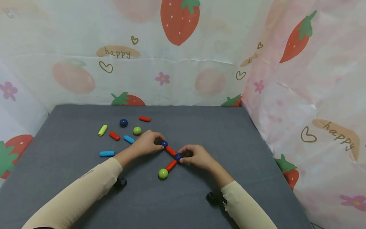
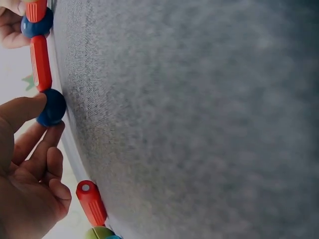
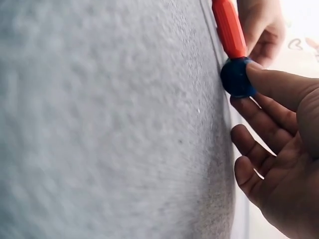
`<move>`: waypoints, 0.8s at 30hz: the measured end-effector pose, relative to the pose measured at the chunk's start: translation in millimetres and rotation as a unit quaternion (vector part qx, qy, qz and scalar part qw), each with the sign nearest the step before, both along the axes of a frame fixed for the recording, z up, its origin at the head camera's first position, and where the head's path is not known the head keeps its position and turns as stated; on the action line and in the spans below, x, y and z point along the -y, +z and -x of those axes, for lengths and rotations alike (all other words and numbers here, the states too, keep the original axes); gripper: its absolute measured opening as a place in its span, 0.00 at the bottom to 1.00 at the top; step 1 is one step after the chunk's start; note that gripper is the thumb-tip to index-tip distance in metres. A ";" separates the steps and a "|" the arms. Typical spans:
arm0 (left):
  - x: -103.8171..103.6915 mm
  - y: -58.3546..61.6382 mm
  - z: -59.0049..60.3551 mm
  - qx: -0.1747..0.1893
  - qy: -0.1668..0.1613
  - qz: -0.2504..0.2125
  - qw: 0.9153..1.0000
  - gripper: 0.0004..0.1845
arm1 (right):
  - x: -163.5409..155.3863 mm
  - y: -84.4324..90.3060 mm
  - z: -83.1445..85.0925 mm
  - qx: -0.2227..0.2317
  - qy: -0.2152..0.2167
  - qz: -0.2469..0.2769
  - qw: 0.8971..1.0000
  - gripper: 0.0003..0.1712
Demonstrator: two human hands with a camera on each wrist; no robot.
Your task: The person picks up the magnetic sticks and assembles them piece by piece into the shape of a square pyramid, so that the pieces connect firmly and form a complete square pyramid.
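In the head view, my left hand (image 1: 146, 143) pinches a blue ball (image 1: 164, 143) between thumb and fingers. A red magnetic rod (image 1: 171, 151) runs from that ball to a second blue ball (image 1: 178, 157), which the thumb and fingers of my right hand (image 1: 199, 156) pinch. From the second ball another red rod (image 1: 171, 165) slants toward the front, ending at a green ball (image 1: 163, 174). The left wrist view shows the thumb on the first blue ball (image 2: 52, 108), joined to its red rod (image 2: 41, 63). In the right wrist view, thumb and fingertips touch the other blue ball (image 3: 237, 77).
Loose pieces lie on the grey tabletop (image 1: 228, 133) at the back left: a blue ball (image 1: 123, 123), a green ball (image 1: 137, 130), red rods (image 1: 114, 136), light blue rods (image 1: 107, 154) and a yellow-green rod (image 1: 102, 130). A strawberry-print curtain (image 1: 183, 70) hangs behind.
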State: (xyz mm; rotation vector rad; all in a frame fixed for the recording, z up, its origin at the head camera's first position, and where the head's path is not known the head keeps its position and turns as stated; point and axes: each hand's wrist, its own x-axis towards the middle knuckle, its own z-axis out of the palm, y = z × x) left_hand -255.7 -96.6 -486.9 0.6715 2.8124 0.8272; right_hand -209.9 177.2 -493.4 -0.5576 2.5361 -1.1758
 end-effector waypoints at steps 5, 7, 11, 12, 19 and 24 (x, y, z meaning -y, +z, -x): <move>-4.4 -0.3 3.8 0.003 -0.012 -0.007 1.000 0.16 | 3.0 0.7 -5.0 0.002 0.013 0.001 1.000 0.14; -6.0 0.6 4.5 0.008 -0.014 -0.010 1.000 0.16 | 4.5 1.3 -6.9 0.005 0.017 0.003 1.000 0.14; -8.4 1.7 5.3 0.010 -0.025 -0.010 1.000 0.17 | 7.8 1.2 -10.4 0.009 0.027 0.005 1.000 0.14; -8.9 1.8 5.5 0.011 -0.027 -0.009 1.000 0.17 | 9.0 1.3 -11.4 0.008 0.028 0.004 1.000 0.14; -12.7 1.9 6.8 0.022 -0.033 -0.003 0.999 0.17 | 15.0 0.9 -17.2 -0.002 0.031 -0.002 1.000 0.14; -14.0 2.1 6.4 0.024 -0.036 -0.006 0.999 0.17 | 14.6 3.6 -16.1 0.002 0.045 -0.006 0.999 0.13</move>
